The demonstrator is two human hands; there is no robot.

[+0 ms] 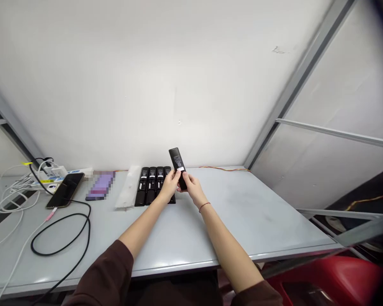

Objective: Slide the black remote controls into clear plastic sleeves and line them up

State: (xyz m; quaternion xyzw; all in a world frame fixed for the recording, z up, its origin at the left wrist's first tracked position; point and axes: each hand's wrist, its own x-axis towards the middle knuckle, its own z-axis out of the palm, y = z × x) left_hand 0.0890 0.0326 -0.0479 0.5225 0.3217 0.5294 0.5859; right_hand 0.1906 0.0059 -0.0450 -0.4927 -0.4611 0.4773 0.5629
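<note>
A slim black remote-like device [177,163] with a white label is tilted up above the grey table [242,212]. My left hand [170,183] and my right hand [191,188] both grip its lower end, fingers closed around it. Just behind my hands, a row of several matching black devices [150,185] lies side by side on the table by the wall. A white flat sleeve or wrapper [127,192] lies to the left of that row.
A black phone [65,190] with a cable lies at the left, beside a blurred purple item [100,185]. A power strip [52,174] with white and black cables [64,238] sits at the far left. A red chair [325,276] stands at the lower right.
</note>
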